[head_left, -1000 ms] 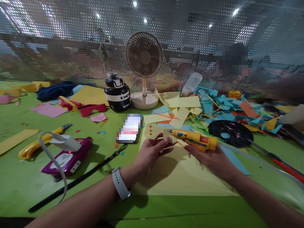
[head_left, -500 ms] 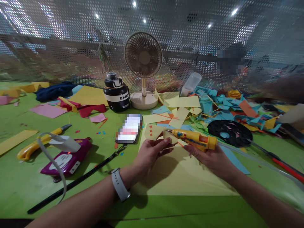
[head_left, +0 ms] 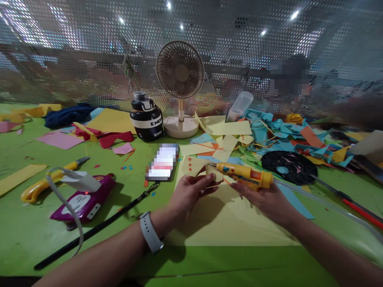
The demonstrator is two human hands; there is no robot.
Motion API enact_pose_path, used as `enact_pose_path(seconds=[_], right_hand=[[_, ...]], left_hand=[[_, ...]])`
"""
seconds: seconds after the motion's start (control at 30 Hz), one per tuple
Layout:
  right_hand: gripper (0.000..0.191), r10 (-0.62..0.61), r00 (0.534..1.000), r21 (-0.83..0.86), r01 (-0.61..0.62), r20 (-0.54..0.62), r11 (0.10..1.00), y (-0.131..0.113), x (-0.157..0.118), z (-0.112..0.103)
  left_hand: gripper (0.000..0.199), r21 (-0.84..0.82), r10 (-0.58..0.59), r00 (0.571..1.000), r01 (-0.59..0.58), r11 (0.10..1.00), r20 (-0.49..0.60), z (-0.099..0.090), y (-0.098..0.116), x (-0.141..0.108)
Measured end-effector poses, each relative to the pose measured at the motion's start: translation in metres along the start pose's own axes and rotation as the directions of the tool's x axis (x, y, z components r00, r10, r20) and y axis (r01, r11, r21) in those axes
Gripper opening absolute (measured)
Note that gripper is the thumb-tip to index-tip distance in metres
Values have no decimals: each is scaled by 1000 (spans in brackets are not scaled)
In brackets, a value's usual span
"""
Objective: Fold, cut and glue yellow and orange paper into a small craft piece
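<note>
My left hand (head_left: pixel 191 193) pinches a small pale yellow paper piece (head_left: pixel 194 166) that has orange squares on its left part. A yellow glue gun (head_left: pixel 247 174) is held in my right hand (head_left: pixel 263 199), its metal nozzle pointing left at the paper, just above my left fingertips. My right fingers wrap the gun's handle from below, and the handle is mostly hidden. Under both hands lies a large pale yellow sheet (head_left: pixel 233 229) on the green table (head_left: pixel 239 263).
Behind the hands stand a fan (head_left: pixel 181 125) and a black bottle (head_left: pixel 146 123). A phone (head_left: pixel 163 161), purple power strip (head_left: pixel 86 203) and yellow-handled tool (head_left: pixel 49 181) lie left. Blue scraps (head_left: pixel 260 127), a black disc (head_left: pixel 289 167) and red-handled tool (head_left: pixel 362 213) lie right.
</note>
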State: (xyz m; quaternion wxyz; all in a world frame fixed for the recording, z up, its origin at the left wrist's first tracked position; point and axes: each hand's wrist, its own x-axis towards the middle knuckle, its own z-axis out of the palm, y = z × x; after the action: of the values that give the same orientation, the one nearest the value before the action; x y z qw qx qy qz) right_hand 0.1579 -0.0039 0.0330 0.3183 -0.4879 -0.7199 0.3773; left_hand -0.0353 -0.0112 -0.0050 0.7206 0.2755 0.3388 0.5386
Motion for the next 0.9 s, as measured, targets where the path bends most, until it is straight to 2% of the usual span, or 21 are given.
enact_pose_path(seconds=[0.3,0.6,0.9], right_hand=[[37,25,1000,-29,-25,-6,999,1,0,0],[30,-5,1000,-12,5,5,1000,3,-1,-1],[34,-8,1000,-31,7,-7,999,9,0,0]], left_hand=[[17,12,-7,1000,7,1000,-3,0,0,0],[19,1,-2,1000,2,1000,5,0,0,0],[19,15,-3,1000,3,1000,-4,0,0,0]])
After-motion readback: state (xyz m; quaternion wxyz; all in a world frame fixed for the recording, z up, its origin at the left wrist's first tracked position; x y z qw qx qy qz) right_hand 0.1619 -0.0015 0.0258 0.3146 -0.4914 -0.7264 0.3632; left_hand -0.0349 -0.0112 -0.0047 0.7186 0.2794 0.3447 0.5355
